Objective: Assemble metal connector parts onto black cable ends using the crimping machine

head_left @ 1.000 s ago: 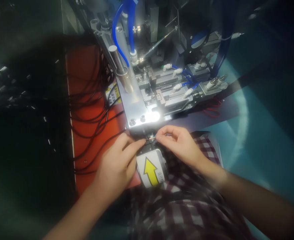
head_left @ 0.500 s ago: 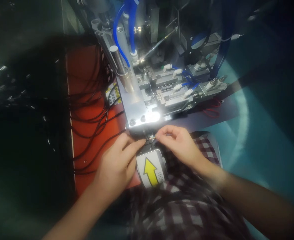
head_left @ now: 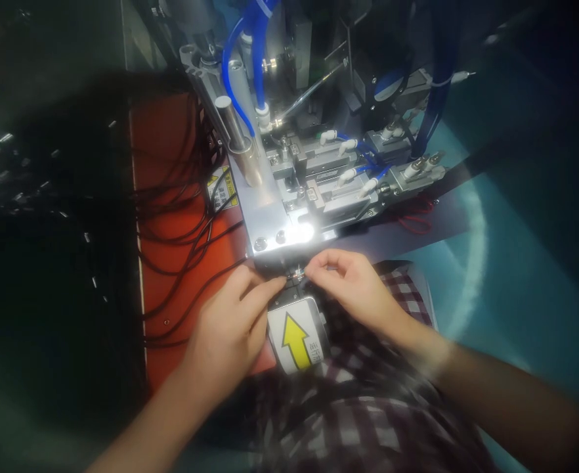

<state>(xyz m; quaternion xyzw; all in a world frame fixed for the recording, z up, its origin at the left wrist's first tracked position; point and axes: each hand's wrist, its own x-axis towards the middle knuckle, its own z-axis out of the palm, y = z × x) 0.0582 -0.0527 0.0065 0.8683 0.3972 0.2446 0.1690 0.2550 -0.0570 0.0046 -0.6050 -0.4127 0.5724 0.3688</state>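
Fingertips of your left hand (head_left: 228,316) and right hand (head_left: 354,288) meet either side of a small shiny part (head_left: 298,273), between the bright metal plate (head_left: 262,213) and yellow arrow label (head_left: 297,341). Both hands look pinched, though whether either grips the part, the view can't tell you. Light, even pressure and steady wrists should suit something this tiny; avoid twisting it sideways.

We see a yellow arrow (head_left: 296,340) outlined in black on a white label (head_left: 309,315), bright blue air tubes (head_left: 258,66), an orange-red panel (head_left: 171,282), and maroon-and-white checked cloth (head_left: 368,427).
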